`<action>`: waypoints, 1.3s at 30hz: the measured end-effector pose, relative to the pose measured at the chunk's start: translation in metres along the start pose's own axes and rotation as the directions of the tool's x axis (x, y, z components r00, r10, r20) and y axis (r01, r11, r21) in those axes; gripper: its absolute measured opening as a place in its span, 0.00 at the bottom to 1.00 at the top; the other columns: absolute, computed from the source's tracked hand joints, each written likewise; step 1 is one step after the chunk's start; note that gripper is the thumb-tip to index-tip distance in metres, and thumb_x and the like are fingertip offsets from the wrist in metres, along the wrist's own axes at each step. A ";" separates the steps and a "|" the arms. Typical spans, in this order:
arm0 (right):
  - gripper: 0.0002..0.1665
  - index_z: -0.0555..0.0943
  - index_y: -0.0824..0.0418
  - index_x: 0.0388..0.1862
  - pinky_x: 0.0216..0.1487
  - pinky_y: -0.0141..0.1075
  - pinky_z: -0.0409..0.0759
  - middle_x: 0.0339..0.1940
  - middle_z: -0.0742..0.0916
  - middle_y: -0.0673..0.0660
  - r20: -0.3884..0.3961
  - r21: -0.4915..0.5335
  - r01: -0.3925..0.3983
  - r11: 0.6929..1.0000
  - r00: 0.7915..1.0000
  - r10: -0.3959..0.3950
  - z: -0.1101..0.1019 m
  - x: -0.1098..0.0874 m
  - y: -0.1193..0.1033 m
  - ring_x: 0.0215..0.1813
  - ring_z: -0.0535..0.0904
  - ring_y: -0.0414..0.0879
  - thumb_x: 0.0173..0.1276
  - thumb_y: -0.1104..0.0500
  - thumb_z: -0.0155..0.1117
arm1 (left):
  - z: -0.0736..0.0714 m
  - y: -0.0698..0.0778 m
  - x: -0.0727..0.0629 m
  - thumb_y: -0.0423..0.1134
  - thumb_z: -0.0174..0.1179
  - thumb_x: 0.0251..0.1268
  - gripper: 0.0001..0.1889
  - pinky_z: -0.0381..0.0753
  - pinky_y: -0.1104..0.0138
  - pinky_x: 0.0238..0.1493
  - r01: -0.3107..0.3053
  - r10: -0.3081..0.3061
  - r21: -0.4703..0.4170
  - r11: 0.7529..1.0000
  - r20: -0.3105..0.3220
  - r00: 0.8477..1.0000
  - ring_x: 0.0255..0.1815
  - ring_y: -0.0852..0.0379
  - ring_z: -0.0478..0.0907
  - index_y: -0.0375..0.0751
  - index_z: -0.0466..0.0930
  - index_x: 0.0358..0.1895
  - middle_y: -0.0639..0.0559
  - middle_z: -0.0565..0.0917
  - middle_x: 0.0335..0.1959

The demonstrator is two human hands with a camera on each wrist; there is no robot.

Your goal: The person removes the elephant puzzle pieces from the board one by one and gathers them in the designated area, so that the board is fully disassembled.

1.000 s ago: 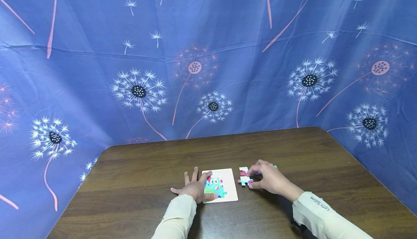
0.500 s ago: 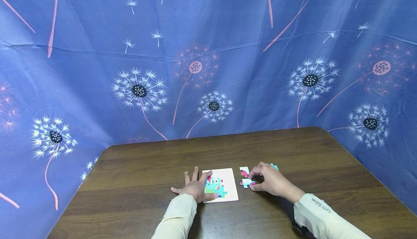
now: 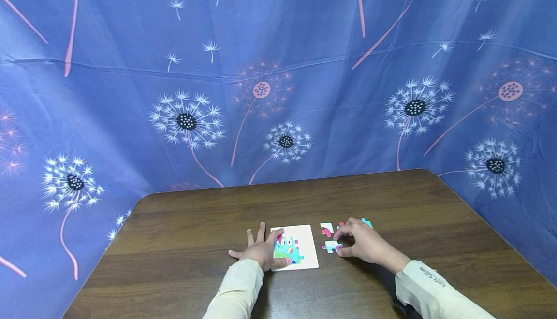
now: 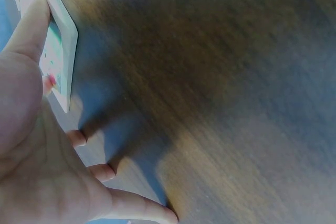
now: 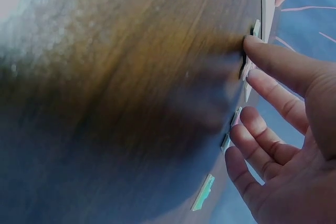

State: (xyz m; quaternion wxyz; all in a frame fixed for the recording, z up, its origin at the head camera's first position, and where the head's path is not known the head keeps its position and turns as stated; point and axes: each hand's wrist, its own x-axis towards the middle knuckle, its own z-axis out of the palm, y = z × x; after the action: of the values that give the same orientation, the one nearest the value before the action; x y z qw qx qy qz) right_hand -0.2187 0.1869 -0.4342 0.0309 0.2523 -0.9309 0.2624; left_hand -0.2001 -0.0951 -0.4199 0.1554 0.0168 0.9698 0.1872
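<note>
My left hand [image 3: 258, 252] lies with fingers spread at the left side of a white puzzle board [image 3: 311, 244]. Its thumb and index finger rest on the board, over a partly filled picture of a blue cartoon animal [image 3: 285, 245]; the other fingers reach onto the table. To the right of the board, my right hand [image 3: 365, 242] pinches a white, blue and pink puzzle piece [image 3: 332, 247] between thumb and index finger, low at the tabletop. Its remaining fingers curve loosely near other pieces in the right wrist view.
A white and red puzzle piece [image 3: 326, 228] lies just behind the pinched one. Partly hidden by the right hand is a red piece [image 3: 341, 225], with a light-blue piece [image 3: 367, 223] beyond. The brown wooden table [image 3: 196, 222] meets a blue dandelion-print cloth [image 3: 330, 116] at its back.
The right hand has drawn the pinched piece slightly right and nearer, opening a gap from the white and red piece. More of the pieces behind shows. The left hand stays put.
</note>
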 end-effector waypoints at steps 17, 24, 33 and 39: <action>0.15 0.87 0.53 0.41 0.42 0.37 0.78 0.37 0.82 0.45 -0.041 0.085 -0.012 0.996 0.999 0.015 0.003 0.002 -0.007 0.40 0.78 0.43 0.55 0.57 0.82 | 0.002 -0.002 0.002 0.58 0.72 0.59 0.42 0.46 0.14 0.53 0.005 -0.005 0.017 1.000 0.001 1.000 0.81 0.31 0.42 0.63 0.62 0.76 0.45 0.50 0.82; 0.17 0.87 0.56 0.43 0.38 0.34 0.77 0.34 0.82 0.46 -0.060 0.160 -0.005 0.987 0.998 0.015 0.009 0.007 -0.014 0.37 0.76 0.40 0.56 0.56 0.82 | 0.002 -0.002 0.003 0.58 0.72 0.59 0.43 0.46 0.14 0.54 0.011 -0.011 0.017 1.000 0.009 1.000 0.82 0.32 0.41 0.64 0.61 0.76 0.46 0.49 0.83; 0.17 0.87 0.56 0.42 0.37 0.34 0.76 0.33 0.82 0.46 -0.056 0.146 -0.014 0.989 0.998 0.022 0.016 0.016 -0.026 0.36 0.75 0.39 0.56 0.54 0.82 | 0.002 -0.001 0.003 0.59 0.72 0.58 0.43 0.46 0.14 0.54 0.009 -0.008 0.025 1.000 -0.002 1.000 0.81 0.32 0.42 0.64 0.62 0.76 0.46 0.51 0.82; 0.17 0.87 0.57 0.43 0.37 0.34 0.73 0.32 0.81 0.46 -0.049 0.141 -0.011 0.990 0.999 0.018 0.020 0.022 -0.036 0.35 0.74 0.39 0.56 0.55 0.81 | 0.003 -0.001 0.003 0.58 0.72 0.58 0.42 0.45 0.14 0.53 0.005 -0.005 0.017 1.000 -0.001 1.000 0.81 0.31 0.42 0.63 0.62 0.76 0.45 0.51 0.82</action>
State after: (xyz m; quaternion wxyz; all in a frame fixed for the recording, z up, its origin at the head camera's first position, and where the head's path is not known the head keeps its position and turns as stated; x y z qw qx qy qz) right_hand -0.2189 0.1407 -0.4299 0.0344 0.2407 -0.9108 0.3338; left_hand -0.2021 -0.0948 -0.4236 0.1554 0.0157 0.9714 0.1786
